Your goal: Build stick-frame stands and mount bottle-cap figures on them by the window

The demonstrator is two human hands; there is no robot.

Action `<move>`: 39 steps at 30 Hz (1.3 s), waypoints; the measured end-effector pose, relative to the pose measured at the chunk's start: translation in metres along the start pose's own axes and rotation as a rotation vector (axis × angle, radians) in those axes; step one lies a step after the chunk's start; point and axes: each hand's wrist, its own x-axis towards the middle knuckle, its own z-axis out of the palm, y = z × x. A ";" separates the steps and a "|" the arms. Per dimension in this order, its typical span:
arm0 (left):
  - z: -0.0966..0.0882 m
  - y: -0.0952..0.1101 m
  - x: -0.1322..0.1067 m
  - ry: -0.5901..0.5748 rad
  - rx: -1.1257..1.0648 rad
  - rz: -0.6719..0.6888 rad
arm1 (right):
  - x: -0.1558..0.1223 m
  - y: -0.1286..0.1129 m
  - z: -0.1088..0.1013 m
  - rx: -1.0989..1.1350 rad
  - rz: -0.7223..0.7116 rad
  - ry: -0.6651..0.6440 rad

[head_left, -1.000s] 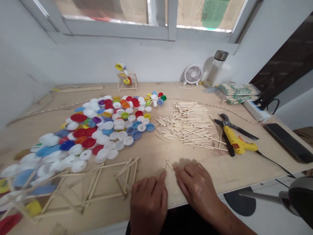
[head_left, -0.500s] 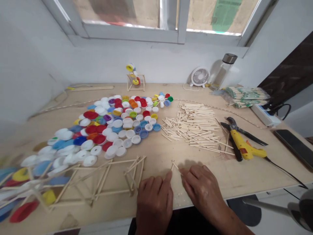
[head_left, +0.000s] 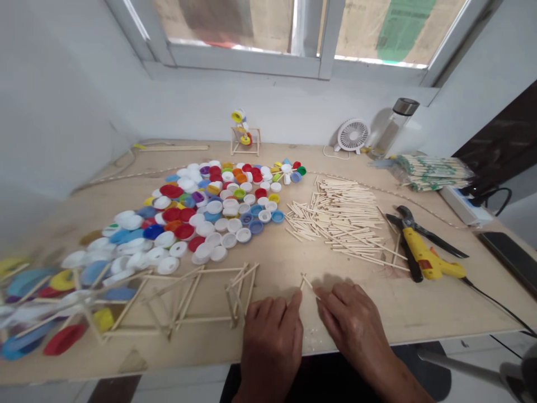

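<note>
My left hand (head_left: pixel 271 338) and my right hand (head_left: pixel 354 330) rest side by side near the front edge of the wooden table (head_left: pixel 403 305). Their fingertips pinch two short wooden sticks (head_left: pixel 305 281) that meet in a small V on the tabletop. Left of my left hand lies a frame of glued sticks (head_left: pixel 197 294). Behind the hands is a loose pile of cut sticks (head_left: pixel 344 215).
Many coloured bottle caps (head_left: pixel 197 215) cover the left half of the table. A yellow glue gun (head_left: pixel 432 263) and black cutters (head_left: pixel 413 232) lie at right, with a phone (head_left: pixel 509 254). A small fan (head_left: pixel 353 135), a bottle (head_left: pixel 392 129) and packed chopsticks (head_left: pixel 432 170) stand at the back.
The view has shifted, so everything sits a little further right and lower in the frame. My hands stay on the two short sticks in the same pose.
</note>
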 end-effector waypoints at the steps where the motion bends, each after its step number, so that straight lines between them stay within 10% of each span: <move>1: -0.001 0.000 0.000 0.005 0.000 0.000 | 0.000 0.000 0.000 -0.002 -0.003 -0.001; 39: -0.002 0.002 0.002 0.010 -0.005 0.002 | 0.004 0.002 -0.004 -0.038 -0.053 -0.005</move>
